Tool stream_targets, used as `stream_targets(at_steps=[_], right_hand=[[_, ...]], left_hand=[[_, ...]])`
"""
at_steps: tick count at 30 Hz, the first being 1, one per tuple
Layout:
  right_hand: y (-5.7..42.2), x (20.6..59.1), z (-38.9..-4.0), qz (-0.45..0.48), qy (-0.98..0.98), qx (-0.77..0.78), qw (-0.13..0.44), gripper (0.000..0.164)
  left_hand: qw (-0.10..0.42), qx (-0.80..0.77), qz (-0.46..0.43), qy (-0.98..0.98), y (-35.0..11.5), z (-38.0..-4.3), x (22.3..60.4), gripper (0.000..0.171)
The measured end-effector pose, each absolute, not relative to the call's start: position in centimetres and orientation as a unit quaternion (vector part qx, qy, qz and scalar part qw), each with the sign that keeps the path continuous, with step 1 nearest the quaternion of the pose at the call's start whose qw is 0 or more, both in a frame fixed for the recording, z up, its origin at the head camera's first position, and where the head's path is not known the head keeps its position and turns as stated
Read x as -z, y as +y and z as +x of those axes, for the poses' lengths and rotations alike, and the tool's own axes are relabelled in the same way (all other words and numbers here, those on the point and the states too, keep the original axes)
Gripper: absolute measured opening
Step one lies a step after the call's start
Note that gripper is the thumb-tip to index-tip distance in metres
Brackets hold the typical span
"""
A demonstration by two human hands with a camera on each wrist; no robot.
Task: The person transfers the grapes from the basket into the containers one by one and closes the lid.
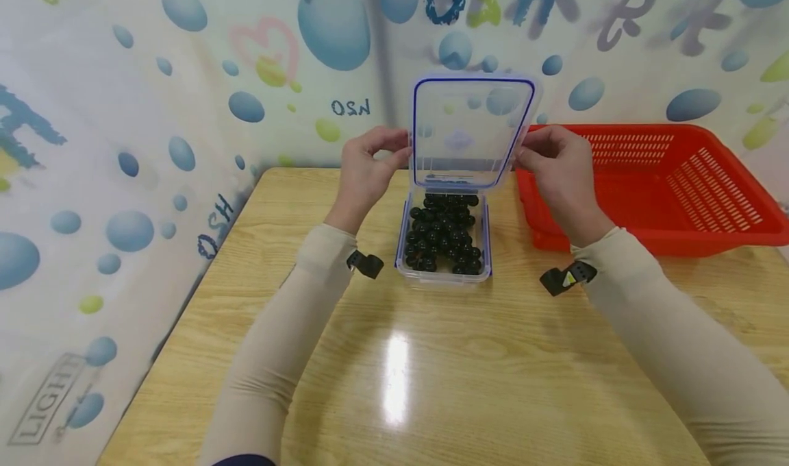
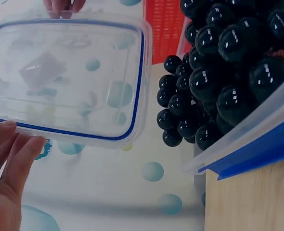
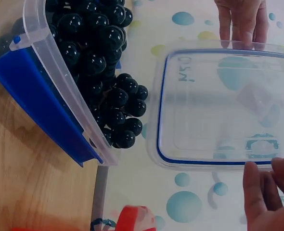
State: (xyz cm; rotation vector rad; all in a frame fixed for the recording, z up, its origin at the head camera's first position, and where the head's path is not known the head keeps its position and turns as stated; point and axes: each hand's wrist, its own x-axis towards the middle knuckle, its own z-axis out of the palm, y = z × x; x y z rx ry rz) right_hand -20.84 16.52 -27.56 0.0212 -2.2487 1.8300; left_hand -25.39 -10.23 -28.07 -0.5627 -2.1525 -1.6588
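Both hands hold a clear plastic lid (image 1: 471,133) with a blue seal, standing upright above the far end of a food box. My left hand (image 1: 368,168) pinches the lid's left edge between thumb and fingers. At the opposite edge, my right hand (image 1: 564,175) pinches it the same way. Below sits the clear box (image 1: 444,276), filled with shiny black grapes (image 1: 440,236), some heaped up to the rim. In the left wrist view, a blue side clip (image 2: 262,149) hangs down along the box wall. Another blue clip (image 3: 45,106) shows in the right wrist view.
A red perforated plastic basket (image 1: 653,243) stands to the right of the box, close to my right hand. The wooden table (image 1: 345,356) runs back to a wall covering (image 1: 259,34) printed with blue bubbles and letters.
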Motion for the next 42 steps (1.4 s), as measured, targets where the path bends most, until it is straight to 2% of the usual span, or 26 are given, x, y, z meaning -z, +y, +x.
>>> stream_targets(at_steps=[4,8,13,20,25,29,36,42], right_hand=[[16.3,27.6,-20.9,0.022,-0.75,-0.649,0.127,0.019],[16.0,27.6,-20.9,0.036,-0.696,-0.706,0.123,0.026],[16.0,27.5,-20.7,0.011,-0.633,-0.768,0.096,0.034],[16.1,27.5,-20.8,-0.073,-0.589,-0.803,0.046,0.022],[15.6,27.8,-21.1,-0.114,-0.56,-0.819,0.047,0.02],[14.9,28.1,-21.3,-0.142,-0.558,-0.816,0.058,0.023],[14.7,28.7,-21.2,-0.156,-0.586,-0.794,0.043,0.029],[14.6,30.0,-20.5,-0.11,-0.636,-0.763,0.04,0.035]], left_hand=[[0.22,0.618,-0.212,-0.724,-10.0,-25.7,28.6,0.014],[0.237,0.635,-0.206,-0.706,-9.8,-25.8,28.9,0.011],[0.198,0.667,-0.173,-0.697,-10.1,-25.5,29.4,0.013],[0.156,0.719,-0.206,-0.645,-10.3,-25.1,30.2,0.023],[0.141,0.743,-0.243,-0.607,-9.9,-25.1,30.8,0.024],[0.138,0.749,-0.231,-0.605,-9.9,-25.2,31.3,0.022],[0.097,0.751,-0.209,-0.619,-10.4,-24.7,32.1,0.026],[0.052,0.739,-0.223,-0.634,-11.0,-24.1,33.0,0.032]])
